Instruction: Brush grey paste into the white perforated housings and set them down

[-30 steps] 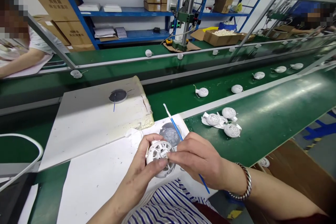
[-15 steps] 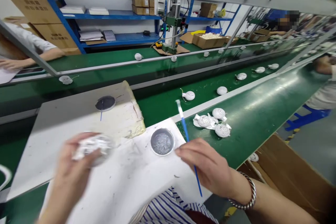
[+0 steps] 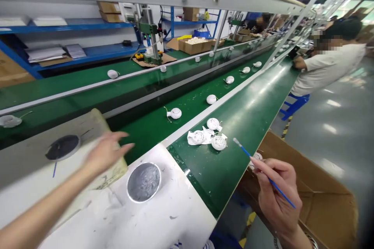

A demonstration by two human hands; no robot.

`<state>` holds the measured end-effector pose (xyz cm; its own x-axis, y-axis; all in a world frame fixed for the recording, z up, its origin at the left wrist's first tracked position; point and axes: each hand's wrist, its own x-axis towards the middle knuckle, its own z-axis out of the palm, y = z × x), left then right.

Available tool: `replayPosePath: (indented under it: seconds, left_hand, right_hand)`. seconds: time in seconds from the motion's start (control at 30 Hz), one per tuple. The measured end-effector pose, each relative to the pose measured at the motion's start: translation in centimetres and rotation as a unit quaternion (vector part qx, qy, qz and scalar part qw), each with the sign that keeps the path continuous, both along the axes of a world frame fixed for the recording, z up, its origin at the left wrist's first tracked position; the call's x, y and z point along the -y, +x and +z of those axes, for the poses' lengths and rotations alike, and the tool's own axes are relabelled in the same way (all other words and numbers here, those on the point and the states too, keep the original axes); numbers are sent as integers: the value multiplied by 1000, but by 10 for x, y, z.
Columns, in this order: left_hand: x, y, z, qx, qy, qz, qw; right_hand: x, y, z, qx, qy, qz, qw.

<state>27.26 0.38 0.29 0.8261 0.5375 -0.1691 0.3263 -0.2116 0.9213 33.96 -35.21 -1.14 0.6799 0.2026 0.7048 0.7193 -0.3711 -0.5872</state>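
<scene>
**Left hand** [image 3: 106, 151]: Held open above the near corner of the board [image 3: 29, 163], with the fingers [image 3: 119, 136] spread and motion-blurred. No object shows in this hand.

**Right hand** [image 3: 276, 190]: The fingers [image 3: 271, 167] are closed on the blue handle of a thin brush [image 3: 263, 167], pinching it with the thumb. The pale bristle end [image 3: 235, 141] points up and left, toward the belt. The hand sits above the open cardboard box [image 3: 321, 190], just beside the belt's near edge.

**Work area:** A round tin of grey paste [image 3: 143, 182] rests on the white sheet [image 3: 163, 218], between the two hands. A dark dish [image 3: 62, 147] lies on the board, with a thin blue stick [image 3: 54, 169] beside its lower edge.

**Belt:** Three white perforated balls [image 3: 213, 123] lie grouped on the green belt [image 3: 204, 179], with white scraps [image 3: 193, 139] beneath them. Further round white parts [image 3: 211, 99] stand in a line on the belt beyond.

**Surroundings:** A co-worker [image 3: 327, 70] in a white shirt is at the belt's far right side.
</scene>
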Motion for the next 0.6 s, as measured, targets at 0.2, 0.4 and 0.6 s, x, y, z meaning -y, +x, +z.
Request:
replayPosePath:
  seconds: [0.2,0.4,0.6]
  left_hand:
    - [137,157,-48,-196,195,-236,932]
    - [139,178,-67,-227,132,-282,923]
    - [36,78,-19,-39,-71,-184,980]
  right_hand:
    - [19,-6,0,2,4,-26,1000]
    - [28,-13,1,-39,33,-40,998]
    - [-21,-9,-4,-220,146,100,959]
